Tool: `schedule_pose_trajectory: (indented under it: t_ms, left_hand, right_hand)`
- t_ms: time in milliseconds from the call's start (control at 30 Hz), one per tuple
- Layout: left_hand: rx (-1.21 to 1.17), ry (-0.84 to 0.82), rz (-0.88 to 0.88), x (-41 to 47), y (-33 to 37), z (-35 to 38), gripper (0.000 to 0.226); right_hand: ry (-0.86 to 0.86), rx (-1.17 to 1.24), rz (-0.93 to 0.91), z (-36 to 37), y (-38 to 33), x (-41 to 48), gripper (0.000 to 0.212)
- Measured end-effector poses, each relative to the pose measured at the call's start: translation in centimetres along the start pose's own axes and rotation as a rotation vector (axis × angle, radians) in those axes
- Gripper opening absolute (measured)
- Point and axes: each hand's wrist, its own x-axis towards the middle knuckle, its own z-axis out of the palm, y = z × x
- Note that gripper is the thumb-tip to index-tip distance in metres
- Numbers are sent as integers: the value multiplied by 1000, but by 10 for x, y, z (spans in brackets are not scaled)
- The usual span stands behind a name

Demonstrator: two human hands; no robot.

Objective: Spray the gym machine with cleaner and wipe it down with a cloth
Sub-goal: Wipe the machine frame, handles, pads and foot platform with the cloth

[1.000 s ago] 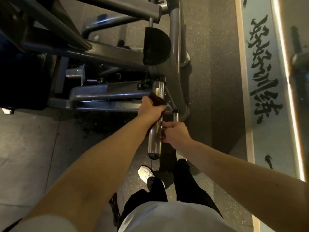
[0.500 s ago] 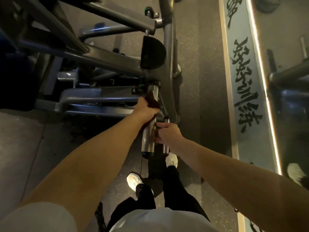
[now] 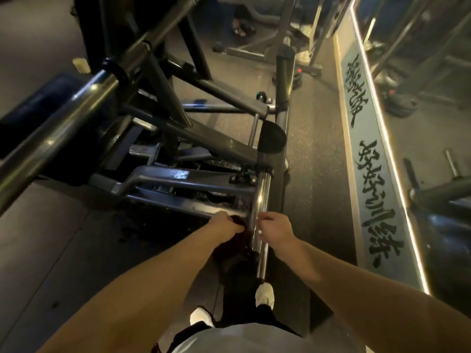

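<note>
Head view: left hand (image 3: 223,224) holds cloth (image 3: 238,220) against chrome bar (image 3: 262,194).

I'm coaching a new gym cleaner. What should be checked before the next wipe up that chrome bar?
1. Cloth held: ok, the left hand grips the dark cloth.
2. Cloth on metal: ok, it touches the chrome bar near its lower end.
3. Grip of the right hand: cannot tell, its fingers curl beside the bar.
4. Path upward: ok, the bar is bare up to its joint.
5. Cleaner within reach: cannot tell, no spray bottle in view.
</note>
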Motion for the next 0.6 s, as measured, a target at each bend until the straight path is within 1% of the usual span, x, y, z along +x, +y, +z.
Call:
schedule_pose_trajectory:
  t_ms: [67, 133, 200, 267, 333, 400, 467, 533, 600]
  left_hand:
    - [-43, 60, 42, -7, 0, -21, 31]
    - [-52, 102, 97, -17, 0, -40, 30]
    - [-97, 120, 117, -23, -2, -56, 29]
    - [-191, 136, 118, -32, -5, -70, 28]
    - [-286, 186, 117, -40, -7, -84, 33]
    - [-310, 252, 136, -45, -11, -95, 37]
    - [-291, 288, 169, -52, -17, -106, 35]
    - [-298, 291, 206, -56, -23, -116, 33]
    - [-352, 310, 215, -62, -25, -126, 32]
  right_hand:
    - [-78, 109, 1, 12, -11, -10, 20]
    - [-155, 227, 30, 26, -22, -16, 21]
    - [-209, 282, 54, 39, -34, -22, 17]
    - [-235, 296, 46, 50, -45, -30, 15]
    - [-240, 281, 21, 61, -53, -36, 19]
    - [-264, 245, -10, 69, -60, -38, 36]
    - [-298, 176, -39, 76, -68, -37, 53]
    - [-330, 97, -74, 82, -77, -33, 47]
    - [-357, 68, -93, 88, -89, -32, 32]
